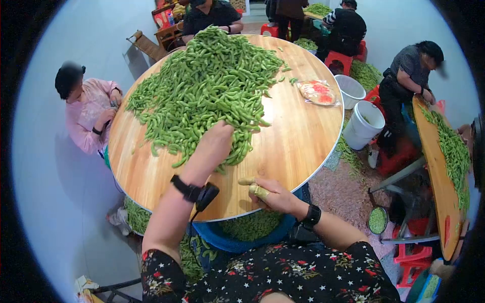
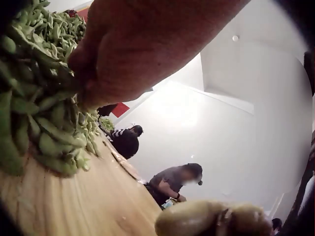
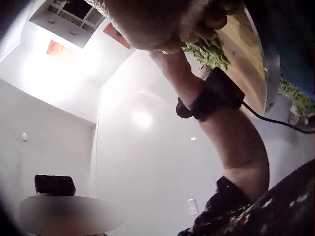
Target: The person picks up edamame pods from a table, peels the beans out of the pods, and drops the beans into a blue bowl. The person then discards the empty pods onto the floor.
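Note:
A large heap of green soybean pods [image 1: 217, 86] covers much of the round wooden table [image 1: 298, 146]. At its near edge my left hand [image 1: 214, 144] reaches down among the pods, knuckles up. Its fingertips are hidden, and I cannot tell what they hold. In the left wrist view the left hand [image 2: 98, 73] is bent down against the pods [image 2: 44, 113]. My right hand [image 1: 277, 196] hovers by the table's near edge, apart from the heap, with nothing visible in it. Yellowish covers [image 1: 260, 192] wrap its thumb and a finger, which point left.
A clear packet with red print [image 1: 318, 92] lies on the table's right side. White buckets [image 1: 362, 126] stand beyond it. Under the near edge sits a blue tub [image 1: 227, 245] of shelled beans. People sit around, one in pink [image 1: 91, 108] at left; another table [image 1: 429, 151] stands at right.

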Tool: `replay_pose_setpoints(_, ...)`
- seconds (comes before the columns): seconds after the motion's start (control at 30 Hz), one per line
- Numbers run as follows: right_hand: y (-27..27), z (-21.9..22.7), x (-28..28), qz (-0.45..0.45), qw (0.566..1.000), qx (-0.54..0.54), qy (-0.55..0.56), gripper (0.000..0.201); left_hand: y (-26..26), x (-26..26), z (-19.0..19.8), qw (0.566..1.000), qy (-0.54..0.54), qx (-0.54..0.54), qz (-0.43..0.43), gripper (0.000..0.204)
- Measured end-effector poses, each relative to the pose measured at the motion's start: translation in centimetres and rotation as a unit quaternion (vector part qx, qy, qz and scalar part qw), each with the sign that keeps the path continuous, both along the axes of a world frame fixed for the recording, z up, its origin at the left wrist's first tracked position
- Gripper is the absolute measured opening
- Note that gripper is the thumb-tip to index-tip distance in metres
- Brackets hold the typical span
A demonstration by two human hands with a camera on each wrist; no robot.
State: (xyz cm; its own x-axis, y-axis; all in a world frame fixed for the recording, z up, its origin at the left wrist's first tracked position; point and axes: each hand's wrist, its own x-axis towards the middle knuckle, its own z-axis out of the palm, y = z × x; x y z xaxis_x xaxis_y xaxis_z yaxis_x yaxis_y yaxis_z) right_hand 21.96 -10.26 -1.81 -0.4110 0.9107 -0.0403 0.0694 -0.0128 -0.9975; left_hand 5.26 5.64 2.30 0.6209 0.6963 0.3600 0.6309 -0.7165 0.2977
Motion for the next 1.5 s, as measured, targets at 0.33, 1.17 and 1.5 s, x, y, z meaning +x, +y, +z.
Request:
replay_pose_setpoints(0.33, 0.0, 1.6, -1.2, -0.013, 0.995, -0.052, 0.089, 0.029, -12.5, -3.1, -1.2, 0.952, -0.245, -0.183, 0.021, 0.022)
replay_pose_setpoints(1.17, -1.4, 1.2, -2.8, -0.027, 0.992, -0.051, 0.116, 0.024, -14.8, -3.3, -3.5, 0.965, -0.262, -0.006, -0.002, 0.035)
replay_pose_setpoints(1.5, -1.7, 1.6, -2.6, 0.016, 0.901, -0.258, 0.347, 0.012, -16.3, -3.4, -4.2, 0.598, -0.542, -0.59, 0.022, 0.034)
